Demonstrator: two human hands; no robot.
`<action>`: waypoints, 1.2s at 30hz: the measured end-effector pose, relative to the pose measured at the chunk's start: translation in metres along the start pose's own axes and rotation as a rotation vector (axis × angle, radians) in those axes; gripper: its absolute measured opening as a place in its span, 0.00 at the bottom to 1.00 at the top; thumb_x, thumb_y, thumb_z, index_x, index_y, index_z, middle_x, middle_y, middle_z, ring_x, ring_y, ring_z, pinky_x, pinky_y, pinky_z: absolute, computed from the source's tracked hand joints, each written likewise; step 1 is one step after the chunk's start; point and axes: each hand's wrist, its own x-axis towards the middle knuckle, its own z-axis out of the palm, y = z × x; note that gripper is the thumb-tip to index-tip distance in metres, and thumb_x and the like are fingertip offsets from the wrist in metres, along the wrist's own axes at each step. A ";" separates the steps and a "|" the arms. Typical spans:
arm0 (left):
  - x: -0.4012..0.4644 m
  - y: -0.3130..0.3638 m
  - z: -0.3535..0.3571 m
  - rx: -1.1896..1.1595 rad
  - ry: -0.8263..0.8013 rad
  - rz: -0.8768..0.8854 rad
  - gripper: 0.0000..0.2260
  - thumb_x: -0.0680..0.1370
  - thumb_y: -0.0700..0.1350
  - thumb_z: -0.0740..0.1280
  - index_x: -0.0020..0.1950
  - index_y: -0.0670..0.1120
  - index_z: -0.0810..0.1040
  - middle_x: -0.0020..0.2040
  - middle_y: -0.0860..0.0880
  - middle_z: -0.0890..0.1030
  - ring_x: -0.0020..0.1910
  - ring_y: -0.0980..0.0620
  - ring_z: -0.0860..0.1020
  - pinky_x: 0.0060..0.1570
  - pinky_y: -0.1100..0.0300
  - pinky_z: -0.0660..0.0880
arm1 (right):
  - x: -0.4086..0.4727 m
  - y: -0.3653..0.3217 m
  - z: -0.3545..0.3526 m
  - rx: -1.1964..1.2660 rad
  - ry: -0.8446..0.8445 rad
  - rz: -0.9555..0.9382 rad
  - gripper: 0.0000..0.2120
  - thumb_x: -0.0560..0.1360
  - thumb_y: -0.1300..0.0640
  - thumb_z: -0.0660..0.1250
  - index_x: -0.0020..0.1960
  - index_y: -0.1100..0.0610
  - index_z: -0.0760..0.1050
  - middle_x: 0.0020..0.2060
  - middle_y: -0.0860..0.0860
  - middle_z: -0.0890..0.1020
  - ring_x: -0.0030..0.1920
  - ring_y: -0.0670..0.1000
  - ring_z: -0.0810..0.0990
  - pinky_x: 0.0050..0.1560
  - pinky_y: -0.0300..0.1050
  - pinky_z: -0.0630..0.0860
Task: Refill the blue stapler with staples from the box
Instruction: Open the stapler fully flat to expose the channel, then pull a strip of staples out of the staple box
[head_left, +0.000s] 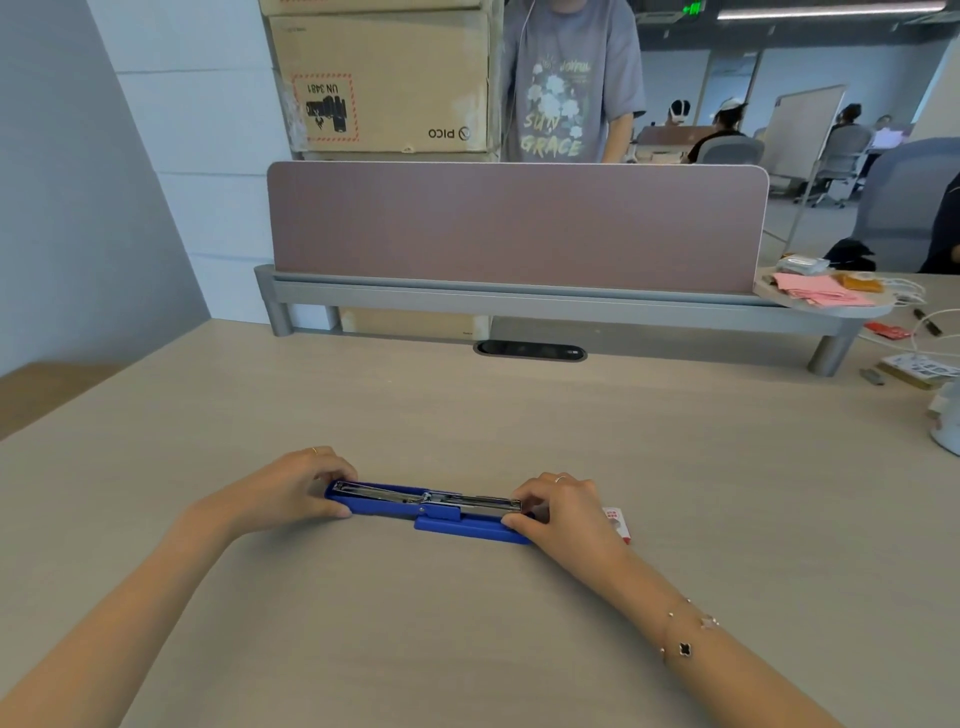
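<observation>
The blue stapler (426, 506) lies folded out flat on the desk, its metal staple channel facing up. My left hand (306, 486) grips its left end, fingers curled over the blue arm. At the other end my right hand (563, 512) holds the metal magazine and the blue base. A small white and red staple box (618, 525) peeks out just behind my right hand, mostly hidden by it.
A mauve divider panel (517, 226) on a grey rail crosses the back of the desk (467, 410). Pink papers (818, 291), cables and small items clutter the far right. A person in a grey T-shirt (569, 83) stands behind the divider beside stacked cardboard boxes (384, 83).
</observation>
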 end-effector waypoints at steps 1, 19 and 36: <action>0.000 -0.001 0.001 -0.008 0.010 -0.005 0.16 0.70 0.48 0.75 0.42 0.70 0.76 0.46 0.56 0.76 0.48 0.63 0.73 0.47 0.69 0.68 | 0.000 0.000 0.000 -0.009 -0.002 -0.006 0.07 0.72 0.48 0.68 0.47 0.49 0.78 0.43 0.45 0.80 0.48 0.47 0.74 0.55 0.44 0.63; 0.011 0.073 0.019 0.183 -0.049 0.079 0.41 0.62 0.74 0.60 0.71 0.55 0.66 0.64 0.57 0.72 0.64 0.57 0.68 0.63 0.63 0.66 | -0.007 0.010 -0.024 -0.118 -0.094 -0.052 0.16 0.71 0.44 0.66 0.57 0.47 0.75 0.51 0.44 0.80 0.55 0.47 0.69 0.56 0.41 0.59; 0.066 0.185 0.077 0.280 -0.063 0.346 0.24 0.70 0.64 0.67 0.61 0.54 0.75 0.55 0.53 0.76 0.54 0.53 0.72 0.51 0.57 0.73 | -0.036 0.058 -0.053 -0.262 -0.087 0.079 0.23 0.69 0.42 0.67 0.62 0.47 0.71 0.58 0.47 0.76 0.61 0.51 0.68 0.56 0.44 0.60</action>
